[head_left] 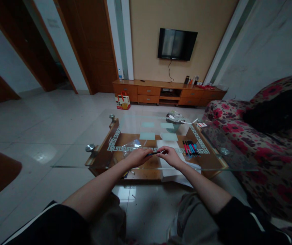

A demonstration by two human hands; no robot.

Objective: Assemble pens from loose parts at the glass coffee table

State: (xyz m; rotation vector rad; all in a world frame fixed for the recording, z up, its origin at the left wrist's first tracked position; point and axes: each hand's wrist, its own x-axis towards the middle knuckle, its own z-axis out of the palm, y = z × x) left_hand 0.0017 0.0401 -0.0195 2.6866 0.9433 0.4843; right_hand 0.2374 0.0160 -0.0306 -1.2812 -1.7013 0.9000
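Note:
Over the near part of the glass coffee table, both hands meet at a thin dark pen with a bluish part near its left end. My left hand is closed on the left end of the pen. The fingertips of my right hand pinch its other end. To the right, a row of red, black and blue pens lies side by side on the table. A crumpled clear plastic bag is just beyond my left hand. White paper shows beneath my right hand and forearm.
A greenish basket with a plastic liner stands past the table's far side. The flowered sofa borders the right. Against the wall is a low wooden cabinet, with a paper carrier bag before it. Metal glass supports protrude at the corners.

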